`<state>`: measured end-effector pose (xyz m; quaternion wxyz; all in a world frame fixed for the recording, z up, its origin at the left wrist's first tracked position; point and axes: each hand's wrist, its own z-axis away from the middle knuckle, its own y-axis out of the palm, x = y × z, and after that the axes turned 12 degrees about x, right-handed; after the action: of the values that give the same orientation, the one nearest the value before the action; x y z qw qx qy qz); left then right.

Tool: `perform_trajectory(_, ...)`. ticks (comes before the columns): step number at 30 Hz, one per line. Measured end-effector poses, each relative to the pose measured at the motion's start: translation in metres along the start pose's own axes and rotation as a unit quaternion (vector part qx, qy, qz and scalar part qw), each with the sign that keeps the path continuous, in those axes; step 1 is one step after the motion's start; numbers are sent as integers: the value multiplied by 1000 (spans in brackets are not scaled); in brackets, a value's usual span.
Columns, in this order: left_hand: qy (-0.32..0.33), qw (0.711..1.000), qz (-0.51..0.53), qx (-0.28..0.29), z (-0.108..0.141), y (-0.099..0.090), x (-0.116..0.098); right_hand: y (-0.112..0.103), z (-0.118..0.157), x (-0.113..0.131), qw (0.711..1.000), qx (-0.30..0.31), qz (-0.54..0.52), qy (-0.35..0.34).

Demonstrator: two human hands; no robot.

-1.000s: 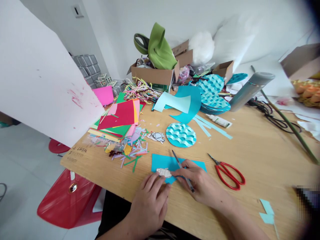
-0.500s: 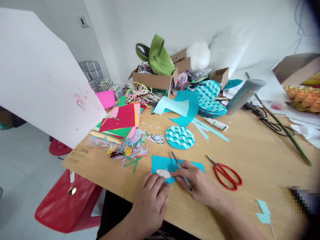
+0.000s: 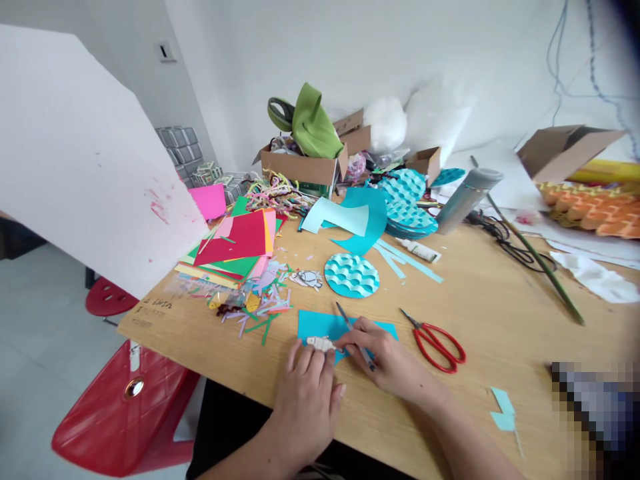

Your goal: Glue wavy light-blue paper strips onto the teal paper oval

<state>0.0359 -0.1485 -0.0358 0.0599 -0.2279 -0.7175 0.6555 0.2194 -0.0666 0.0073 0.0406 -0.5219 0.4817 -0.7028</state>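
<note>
A blue sheet of paper [image 3: 320,323] lies near the table's front edge with a small white fish cutout [image 3: 321,344] on it. The fingertips of my left hand [image 3: 306,393] rest on the lower edge of the cutout and sheet, fingers spread, holding nothing. My right hand [image 3: 380,353] grips a pen [image 3: 343,313], whose dark tip points up and away; its fingertips touch the sheet by the fish's right end. Red-handled scissors [image 3: 435,339] lie to the right. Beyond the sheet are a round scalloped blue piece [image 3: 352,275] and another fish cutout [image 3: 306,280].
Coloured papers [image 3: 233,240] and paper scraps [image 3: 265,293] lie at the left. Farther back are a cardboard box [image 3: 300,165], a glue tube [image 3: 420,250] and a grey bottle [image 3: 467,200]. A green stick [image 3: 540,257] crosses the right side. A red stool [image 3: 115,413] stands beside the table.
The whole view has shifted slightly, with more showing at the right. My left thumb has moved out from the fingers. My right hand still holds the pen beside the cutout.
</note>
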Motion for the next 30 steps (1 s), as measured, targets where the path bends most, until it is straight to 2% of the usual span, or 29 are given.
perform_trajectory(2,-14,1000,-2,8,0,-2,-2,1,1,0,997,-47,-53,-4)
perform_trajectory(4,-29,999,-2,26,1,-4,-6,3,3,0,983,-123,-133,-6)
perform_trajectory(7,-43,998,-1,44,2,-8,-10,6,3,-4,942,-242,-234,-15)
perform_trajectory(9,-47,998,-1,41,2,-9,-11,7,1,-6,913,-286,-289,-26)
perform_trajectory(12,-54,998,1,38,1,-8,-12,2,-6,-4,888,-282,-362,-18)
perform_trajectory(18,-58,998,8,38,3,-3,-13,-11,-32,15,886,-221,-405,39)
perform_trajectory(23,-55,998,-5,5,5,6,-11,3,-55,16,867,-212,-451,26)
perform_trajectory(27,-32,999,-20,-13,6,8,-9,18,-59,12,895,-180,-402,65)
perform_trajectory(30,-23,999,-21,-12,6,8,-8,24,-58,14,923,-180,-327,90)
